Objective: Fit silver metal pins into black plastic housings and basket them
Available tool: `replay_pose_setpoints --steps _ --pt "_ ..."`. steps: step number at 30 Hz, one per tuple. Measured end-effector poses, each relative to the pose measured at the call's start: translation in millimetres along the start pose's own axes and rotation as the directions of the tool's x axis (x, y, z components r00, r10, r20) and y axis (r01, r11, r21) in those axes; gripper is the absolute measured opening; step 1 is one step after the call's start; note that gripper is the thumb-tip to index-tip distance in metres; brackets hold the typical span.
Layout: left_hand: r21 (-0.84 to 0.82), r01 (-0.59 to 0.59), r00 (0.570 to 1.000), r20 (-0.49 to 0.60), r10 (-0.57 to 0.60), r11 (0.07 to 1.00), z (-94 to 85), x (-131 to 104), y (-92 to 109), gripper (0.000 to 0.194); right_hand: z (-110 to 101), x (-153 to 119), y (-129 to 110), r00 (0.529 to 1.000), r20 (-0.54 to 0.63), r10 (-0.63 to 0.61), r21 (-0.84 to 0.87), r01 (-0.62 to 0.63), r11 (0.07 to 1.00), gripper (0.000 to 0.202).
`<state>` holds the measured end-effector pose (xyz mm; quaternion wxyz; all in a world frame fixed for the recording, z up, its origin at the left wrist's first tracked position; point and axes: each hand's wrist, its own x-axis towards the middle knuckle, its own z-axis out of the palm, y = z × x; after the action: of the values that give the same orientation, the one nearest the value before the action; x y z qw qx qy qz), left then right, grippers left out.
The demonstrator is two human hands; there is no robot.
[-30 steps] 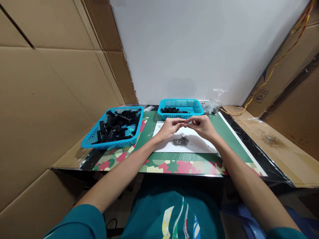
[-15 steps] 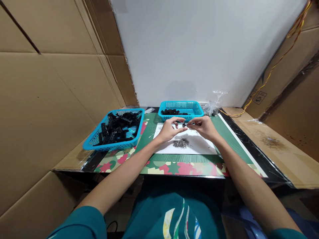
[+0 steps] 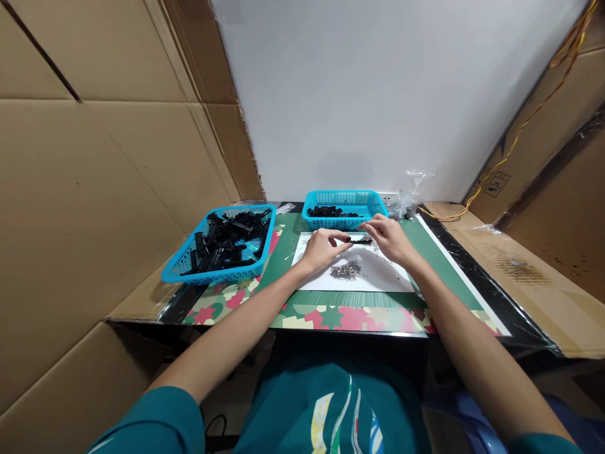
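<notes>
My left hand (image 3: 321,250) pinches one end of a slim black plastic part (image 3: 363,241) between thumb and fingers. The part lies roughly level above a sheet of white paper (image 3: 312,282). Just over the part's right side is my right hand (image 3: 389,239), its fingertips drawn together; whatever they hold, if anything, is too small to tell. A pile of tiny metal pieces (image 3: 346,270) rests on the paper below my hands. More small metal pieces (image 3: 367,239) lie scattered behind the part.
At the left, a blue basket (image 3: 212,276) holds many black plastic parts. Another blue basket (image 3: 345,223), with smaller black pieces, stands at the back. Beside it sits a clear plastic bag (image 3: 403,205). Cardboard walls (image 3: 118,157) flank the table, and a yellow cable (image 3: 513,142) hangs right.
My right hand has come away from the black part and lifted slightly, leaving more of the part showing. My left hand keeps its hold on it.
</notes>
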<state>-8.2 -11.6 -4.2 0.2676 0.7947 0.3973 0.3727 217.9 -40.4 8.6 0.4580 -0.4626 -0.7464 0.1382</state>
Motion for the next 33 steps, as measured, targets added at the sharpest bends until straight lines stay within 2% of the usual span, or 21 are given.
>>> replay_pose_setpoints --steps 4,7,9,12,16,21,29,33 --pt "0.098 -0.018 0.999 0.04 0.014 0.995 1.5 -3.2 3.1 0.022 -0.9 0.3 1.1 0.998 0.06 -0.019 0.047 0.016 0.999 0.048" --pt "0.164 -0.056 0.995 0.09 0.041 0.985 2.5 -4.1 3.5 0.019 1.5 -0.7 -1.8 0.995 0.065 0.075 0.197 -0.087 0.976 0.045" --pt "0.183 -0.08 0.992 0.11 0.061 0.98 3.0 -4.0 1.7 0.017 5.7 -1.6 -4.6 0.986 0.06 0.157 0.332 -0.167 0.928 0.044" --pt "0.19 -0.134 0.985 0.135 0.109 0.972 3.6 -3.5 -2.1 0.015 15.7 -3.0 -7.6 0.971 -0.014 0.24 0.417 -0.212 0.884 0.047" --pt "0.228 -0.172 0.98 0.143 0.141 0.959 4.3 -4.2 -4.6 0.013 30.2 -3.9 -6.8 0.958 -0.125 0.259 0.325 -0.207 0.923 0.052" --pt "0.255 -0.172 0.981 0.136 0.141 0.952 5.4 -4.6 -4.5 0.012 40.8 -3.8 -1.5 0.969 -0.156 0.193 0.185 -0.163 0.969 0.052" --pt "0.276 -0.148 0.985 0.122 0.118 0.95 8.2 -2.9 -2.0 0.012 40.3 -3.7 -4.9 0.972 -0.169 0.165 0.049 -0.159 0.986 0.047" --pt "0.26 -0.146 0.986 0.118 0.119 0.954 7.8 -1.9 0.4 0.012 39.1 -2.4 -9.4 0.972 -0.183 0.145 -0.029 -0.153 0.988 0.036"
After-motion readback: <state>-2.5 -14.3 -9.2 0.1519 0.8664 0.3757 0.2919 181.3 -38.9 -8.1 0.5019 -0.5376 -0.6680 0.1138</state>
